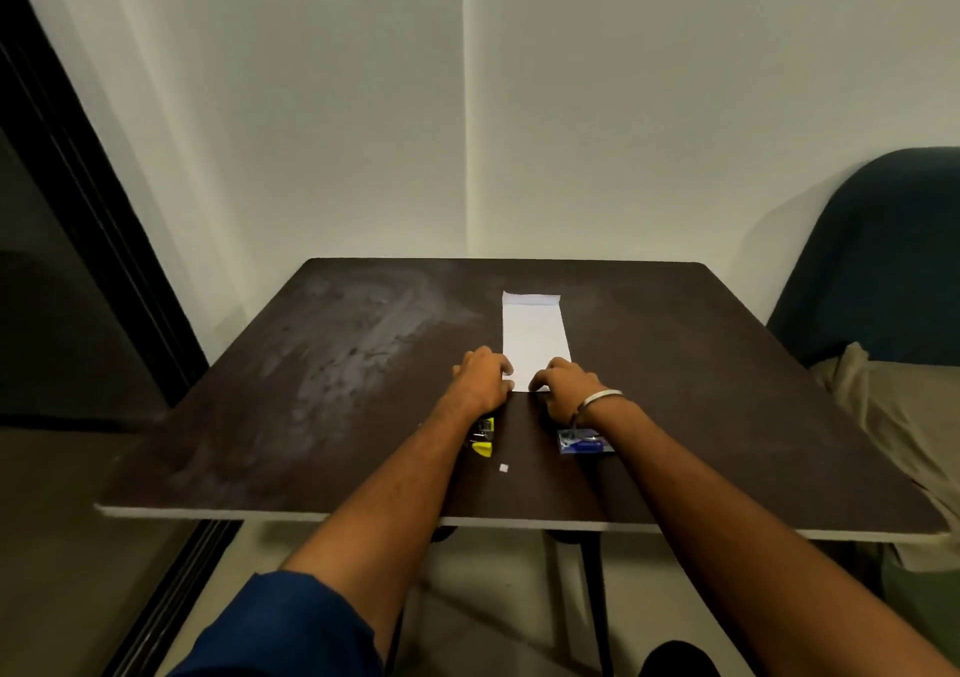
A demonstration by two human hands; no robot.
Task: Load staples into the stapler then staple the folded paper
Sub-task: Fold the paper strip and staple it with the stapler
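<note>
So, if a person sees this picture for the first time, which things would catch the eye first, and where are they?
First, the long white folded paper lying on the dark brown table, with the left hand and right hand pressing its near end. Next, the small yellow stapler partly under the left forearm, and the blue staple box beside the right wrist, both nearer the person than the paper.

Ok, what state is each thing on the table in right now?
folded paper: flat on the table, near edge under both hands, far end flap turned over
stapler: lying untouched under the left forearm
staple box: lying by the right wrist, untouched
left hand: pressing the paper
right hand: pressing the paper
</note>
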